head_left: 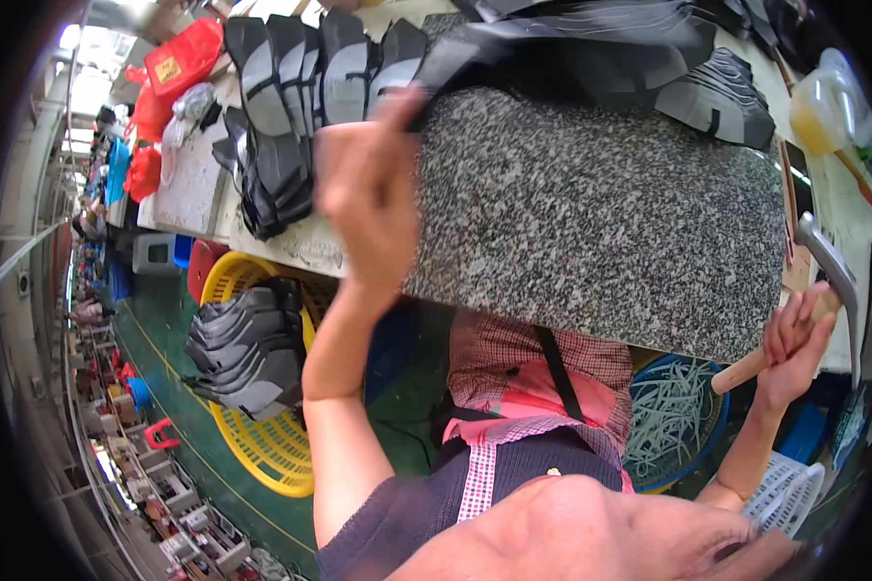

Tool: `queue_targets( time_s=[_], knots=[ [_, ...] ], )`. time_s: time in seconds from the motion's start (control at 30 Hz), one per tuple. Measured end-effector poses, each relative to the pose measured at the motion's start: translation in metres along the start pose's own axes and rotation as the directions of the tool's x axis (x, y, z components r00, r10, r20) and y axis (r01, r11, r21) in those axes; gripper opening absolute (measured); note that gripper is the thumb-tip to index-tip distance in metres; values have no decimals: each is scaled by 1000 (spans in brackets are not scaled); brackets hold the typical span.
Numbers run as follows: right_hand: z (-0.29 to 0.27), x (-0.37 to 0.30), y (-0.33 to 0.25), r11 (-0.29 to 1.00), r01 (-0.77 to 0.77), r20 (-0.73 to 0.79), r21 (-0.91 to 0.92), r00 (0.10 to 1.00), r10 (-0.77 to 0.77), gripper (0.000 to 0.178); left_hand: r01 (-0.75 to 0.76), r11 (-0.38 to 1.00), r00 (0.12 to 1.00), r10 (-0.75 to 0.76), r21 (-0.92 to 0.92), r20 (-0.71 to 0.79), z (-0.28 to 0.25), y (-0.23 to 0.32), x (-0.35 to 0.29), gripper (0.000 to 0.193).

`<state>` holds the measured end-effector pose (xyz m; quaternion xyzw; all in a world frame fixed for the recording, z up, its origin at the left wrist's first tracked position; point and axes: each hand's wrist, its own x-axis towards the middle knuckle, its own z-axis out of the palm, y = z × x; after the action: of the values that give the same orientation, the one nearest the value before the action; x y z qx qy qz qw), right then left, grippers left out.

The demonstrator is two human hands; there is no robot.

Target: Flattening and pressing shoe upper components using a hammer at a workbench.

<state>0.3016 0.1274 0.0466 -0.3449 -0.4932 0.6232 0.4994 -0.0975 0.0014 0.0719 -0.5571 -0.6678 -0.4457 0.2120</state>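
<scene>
My left hand (368,189), smeared by motion, is raised over the left edge of a speckled granite slab (601,213). Its fingers pinch the end of a blurred black-and-grey shoe upper piece (465,63), which stretches right above the slab's far side. At the right, beyond the slab's edge, my right hand (797,341) is closed round the wooden handle of a hammer (846,276). The curved metal head points up and away. Stacked shoe uppers (349,73) lie at the far left of the slab, and another stack (722,97) at its far right.
A yellow basket (262,450) holding more dark uppers stands on the green floor at the left. Pale strips fill a blue basket (717,426) below the slab. A plastic bottle (828,111) with yellow liquid is at the far right, and red bags (179,58) at the far left.
</scene>
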Motion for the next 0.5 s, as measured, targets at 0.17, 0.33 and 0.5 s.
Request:
queue_targets(
  time_s=[0.17,0.33,0.5],
  knots=[
    [-6,12,27,948,-312,-30,66,949,315,36,-106,652,945,-170,751,280,-23,-121,-8,43],
    [0,13,47,925,-378,-10,32,926,378,41,-195,803,954,22,563,299,35,-95,5,19],
    [2,13,49,907,-418,12,44,909,418,41,-325,935,916,348,-139,201,147,-12,56,21]
  ],
)
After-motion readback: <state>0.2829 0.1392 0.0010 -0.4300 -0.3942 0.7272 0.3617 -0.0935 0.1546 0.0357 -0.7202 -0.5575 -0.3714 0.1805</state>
